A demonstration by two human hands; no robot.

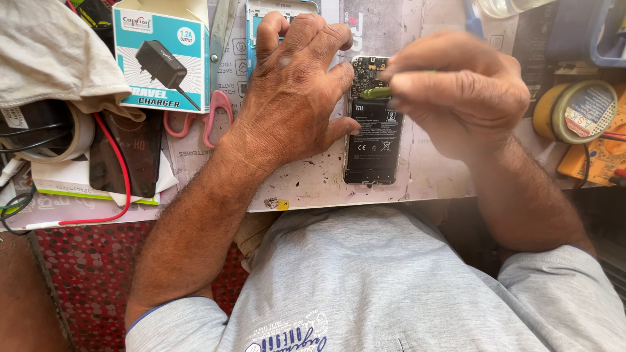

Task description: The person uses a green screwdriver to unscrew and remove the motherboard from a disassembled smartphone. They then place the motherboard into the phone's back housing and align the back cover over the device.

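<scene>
From the head camera, the left hand (pixel 293 85) lies spread and flat on the worktop, bracing the opened phone (pixel 373 120) by its edge so it stays put while the right hand (pixel 456 91) pinches a green tool (pixel 376 92) against its top, with a teal-and-white charger box (pixel 163 55) standing far left.

Packaging and labels crowd a phone repair bench.

A teal-and-white charger box (pixel 162 57), picturing a black plug adapter, stands at the upper left with its flap open. At centre, an opened phone (pixel 373 120) lies back-up, its black battery label (pixel 375 140) carrying white markings. A yellow roll (pixel 574 111) at the far right bears a round label in white, red and blue. Printed paper sheets (pixel 313 176) in pale grey cover the bench beneath, and a blue-edged package (pixel 261 13) sits at the top centre.
</scene>
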